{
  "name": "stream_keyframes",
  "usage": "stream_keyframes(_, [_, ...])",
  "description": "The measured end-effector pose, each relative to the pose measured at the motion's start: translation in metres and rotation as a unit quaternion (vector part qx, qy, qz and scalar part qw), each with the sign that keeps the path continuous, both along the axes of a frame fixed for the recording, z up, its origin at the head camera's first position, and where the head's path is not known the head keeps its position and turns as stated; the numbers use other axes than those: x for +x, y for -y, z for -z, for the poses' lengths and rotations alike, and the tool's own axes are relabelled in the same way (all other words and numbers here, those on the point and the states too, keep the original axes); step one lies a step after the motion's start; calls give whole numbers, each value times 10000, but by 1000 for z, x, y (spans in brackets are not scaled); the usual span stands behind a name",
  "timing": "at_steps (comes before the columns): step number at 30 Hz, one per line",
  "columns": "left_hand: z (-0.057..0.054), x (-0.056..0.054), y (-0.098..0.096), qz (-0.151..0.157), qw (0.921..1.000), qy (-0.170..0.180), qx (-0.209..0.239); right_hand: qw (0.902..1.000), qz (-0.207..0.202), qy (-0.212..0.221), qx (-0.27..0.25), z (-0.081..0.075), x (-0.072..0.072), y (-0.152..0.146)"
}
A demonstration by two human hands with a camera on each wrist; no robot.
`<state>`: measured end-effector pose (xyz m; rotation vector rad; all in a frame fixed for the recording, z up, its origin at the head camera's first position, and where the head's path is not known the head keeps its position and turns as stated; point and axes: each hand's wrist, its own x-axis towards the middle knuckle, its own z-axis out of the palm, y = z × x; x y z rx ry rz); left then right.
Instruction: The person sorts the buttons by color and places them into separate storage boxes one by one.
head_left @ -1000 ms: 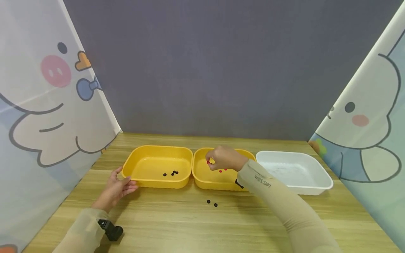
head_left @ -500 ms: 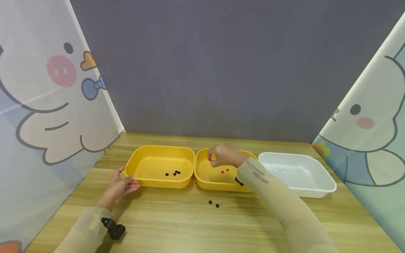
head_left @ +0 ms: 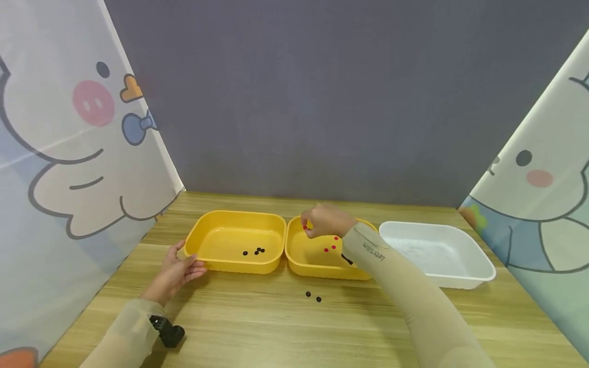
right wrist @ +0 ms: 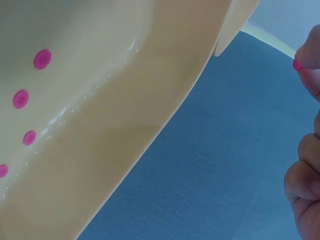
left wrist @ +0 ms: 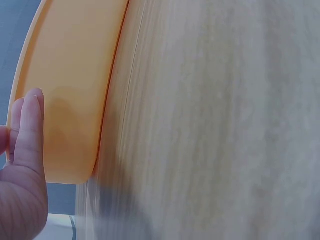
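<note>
My right hand (head_left: 325,221) is over the middle yellow tray (head_left: 329,271), pinching a small red button (right wrist: 297,64) between thumb and finger. Below it several more button discs lie in that tray, among them one pinkish-red button (right wrist: 21,99) with holes showing in the right wrist view. At the front left corner of the left yellow tray (head_left: 239,266), my left hand (head_left: 173,273) holds the rim, thumb at the edge and fingers (left wrist: 31,130) along the outer wall. Several black buttons (head_left: 245,253) lie in that left tray.
Two black buttons, one of them the nearer button (head_left: 318,299), rest on the wooden table (head_left: 257,327) in front of the middle tray. A white tray (head_left: 460,282) stands to the right. A grey partition (head_left: 294,102) closes off the back, with cartoon-printed panels at both sides.
My right hand, still pinching the red button, has risen slightly toward the back of the middle tray. More red buttons show below it. The left hand stays at its tray; the head view has shifted slightly.
</note>
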<state>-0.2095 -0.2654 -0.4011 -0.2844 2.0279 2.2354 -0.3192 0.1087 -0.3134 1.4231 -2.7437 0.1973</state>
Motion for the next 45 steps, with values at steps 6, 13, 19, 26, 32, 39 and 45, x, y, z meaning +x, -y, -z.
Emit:
stream_keyframes(6, [-1, 0, -3, 80, 10000, -44, -30, 9991, -34, -381, 173, 5, -6, -2])
stream_keyframes(13, [-2, -1, -4, 82, 10000, -42, -24, 9952, -111, -624, 741, 16, -14, -3])
stream_keyframes(19, [-2, 0, -4, 124, 9999, -16, -68, 9931, -64, -666, 964, 23, -14, -5])
stream_keyframes(26, [-2, -3, -7, 178, 9997, -6, -150, 9922, 154, -554, 1110, 27, -12, -10])
stream_keyframes(32, [-1, -5, -11, 238, 9996, -52, -130, 9922, 351, -370, 1133, 26, -9, -16])
stream_keyframes(39, [-2, -2, -7, 197, 9998, -25, -74, 9965, 279, -178, 764, 14, 2, -21])
stream_keyframes(45, [-2, 3, -1, 223, 9997, -7, -20, 9985, 63, -268, 468, 4, 20, -30])
